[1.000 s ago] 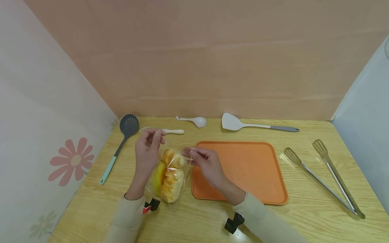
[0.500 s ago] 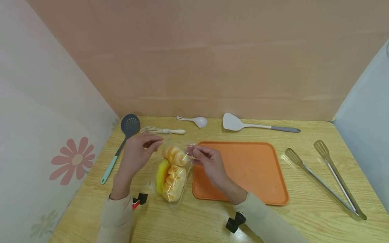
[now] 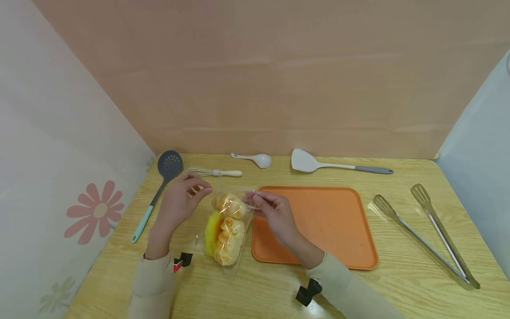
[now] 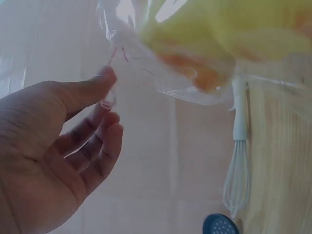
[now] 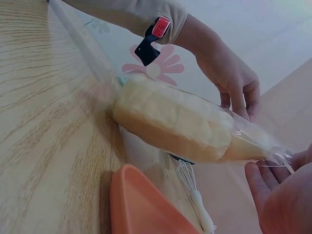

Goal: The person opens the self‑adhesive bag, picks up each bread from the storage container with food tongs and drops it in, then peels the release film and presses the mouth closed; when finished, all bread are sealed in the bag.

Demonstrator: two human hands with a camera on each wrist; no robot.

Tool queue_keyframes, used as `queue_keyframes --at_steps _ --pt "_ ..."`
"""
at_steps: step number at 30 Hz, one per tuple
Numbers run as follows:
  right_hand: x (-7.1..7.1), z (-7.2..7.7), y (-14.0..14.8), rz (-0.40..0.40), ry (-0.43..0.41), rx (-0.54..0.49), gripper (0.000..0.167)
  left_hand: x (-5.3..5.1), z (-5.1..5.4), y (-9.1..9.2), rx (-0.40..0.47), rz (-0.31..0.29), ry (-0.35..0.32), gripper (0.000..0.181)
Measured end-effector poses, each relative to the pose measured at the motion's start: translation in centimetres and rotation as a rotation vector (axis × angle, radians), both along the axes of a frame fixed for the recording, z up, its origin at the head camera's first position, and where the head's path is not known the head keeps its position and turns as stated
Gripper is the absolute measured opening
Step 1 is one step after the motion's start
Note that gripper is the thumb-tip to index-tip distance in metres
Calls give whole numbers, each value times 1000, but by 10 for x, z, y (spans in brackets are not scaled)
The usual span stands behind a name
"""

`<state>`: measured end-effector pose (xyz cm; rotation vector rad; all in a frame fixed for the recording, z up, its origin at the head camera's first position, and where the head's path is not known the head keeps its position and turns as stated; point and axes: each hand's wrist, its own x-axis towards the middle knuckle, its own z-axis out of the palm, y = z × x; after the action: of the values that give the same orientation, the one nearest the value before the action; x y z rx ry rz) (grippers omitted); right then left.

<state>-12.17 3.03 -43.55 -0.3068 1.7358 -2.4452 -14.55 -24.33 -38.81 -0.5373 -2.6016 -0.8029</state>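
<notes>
A clear plastic bag [image 3: 239, 259] hangs between the two hands, left of the orange tray. Inside it are several bread pieces: a yellow one [image 3: 212, 235], a golden roll [image 3: 232, 206] on top and a pale browned loaf [image 3: 230, 243] below. My left hand [image 3: 179, 201] pinches the bag's upper left edge between thumb and fingertip; in the left wrist view a thin red line runs along that edge. My right hand [image 3: 275, 215] pinches the upper right corner. The right wrist view shows the pale loaf [image 5: 175, 117] through the film.
The orange tray [image 3: 318, 226] lies right of the bag. Behind are a whisk [image 3: 229, 173], a small white spoon [image 3: 260, 160] and a white spatula [image 3: 304, 160]. A dark skimmer [image 3: 170, 164] lies at left, metal tongs [image 3: 428, 237] at right.
My left hand has moved left and slightly down, away from the right hand, and the bag's top is spread wider. The right hand has barely moved.
</notes>
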Motion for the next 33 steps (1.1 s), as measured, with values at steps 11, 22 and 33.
queue_keyframes --at_steps 11,22,33 --pt "0 1 1 -9 -15 -4 30 -15 -15 -43 343 223 47 12" --pt "-2 2 2 -28 -49 28 30 -22 -31 -68 672 562 173 24" --pt "-3 1 3 -19 -6 5 30 -17 -38 -91 561 715 -8 28"
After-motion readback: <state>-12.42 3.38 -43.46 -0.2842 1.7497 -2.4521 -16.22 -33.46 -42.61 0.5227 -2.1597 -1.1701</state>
